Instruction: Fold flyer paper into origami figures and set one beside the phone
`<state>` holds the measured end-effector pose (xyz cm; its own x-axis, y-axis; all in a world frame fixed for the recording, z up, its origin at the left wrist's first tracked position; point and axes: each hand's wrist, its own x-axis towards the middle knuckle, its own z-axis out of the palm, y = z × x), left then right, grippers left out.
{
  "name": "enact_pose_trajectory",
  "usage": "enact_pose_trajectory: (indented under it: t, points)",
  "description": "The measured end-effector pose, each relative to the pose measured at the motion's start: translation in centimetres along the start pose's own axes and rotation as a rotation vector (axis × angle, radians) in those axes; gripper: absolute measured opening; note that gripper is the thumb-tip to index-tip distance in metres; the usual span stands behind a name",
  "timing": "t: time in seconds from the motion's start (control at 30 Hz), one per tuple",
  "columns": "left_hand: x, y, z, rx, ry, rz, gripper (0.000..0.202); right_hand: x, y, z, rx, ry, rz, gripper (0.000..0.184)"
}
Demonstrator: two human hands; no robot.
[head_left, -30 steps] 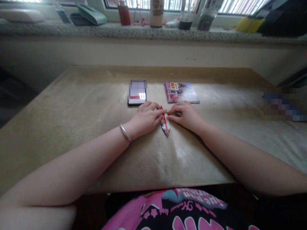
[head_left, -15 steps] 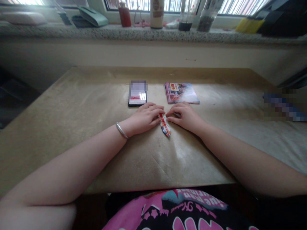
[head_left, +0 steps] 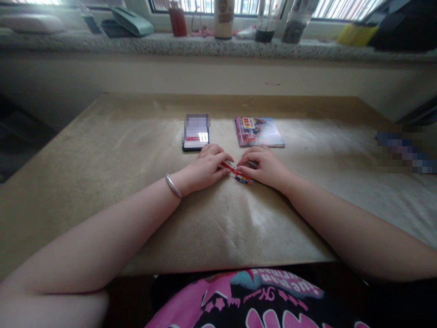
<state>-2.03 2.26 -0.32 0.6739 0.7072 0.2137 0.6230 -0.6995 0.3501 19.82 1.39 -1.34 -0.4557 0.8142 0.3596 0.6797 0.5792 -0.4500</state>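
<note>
A narrow strip of folded, colourful printed paper (head_left: 241, 177), white with red, blue and orange, lies low over the table between my hands, its pointed end toward the lower right. My left hand (head_left: 212, 167), a silver bangle at its wrist, pinches the upper left end between thumb and fingers. From the other side my right hand (head_left: 266, 165) has its curled thumb and fingertips on the middle of the strip. Part of the paper is hidden under the fingers.
A phone (head_left: 196, 140) with a lit screen lies just beyond my left hand. Behind my right hand rests a stack of colourful printed paper (head_left: 264, 133). Bottles and other items, among them a red bottle (head_left: 178, 22), line the stone windowsill (head_left: 191, 47). A blurred-out item (head_left: 406, 150) sits at the right.
The folded paper has turned, its pointed end swinging from pointing toward me to the right, under my right hand. My right thumb and fingers have come onto it.
</note>
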Motion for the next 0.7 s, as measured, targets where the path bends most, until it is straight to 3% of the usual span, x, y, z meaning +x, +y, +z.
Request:
enact_pose_trajectory:
  t: [0.23,0.37,0.57,0.7]
  points:
    - [0.0,0.21,-0.02,0.01,0.134,0.09,0.014,0.04,-0.23,-0.09,0.172,-0.02,-0.019,0.014]
    - [0.09,0.26,-0.25,0.022,0.154,0.102,0.008,0.13,-0.53,-0.34,0.29,-0.053,0.013,0.017]
    - [0.01,0.21,-0.67,0.049,0.185,0.2,0.013,0.08,-0.74,-0.5,0.329,-0.049,0.095,0.022]
    - [-0.03,0.11,-0.4,0.049,0.238,0.271,0.017,0.05,-0.79,-0.44,0.306,-0.061,0.094,0.016]
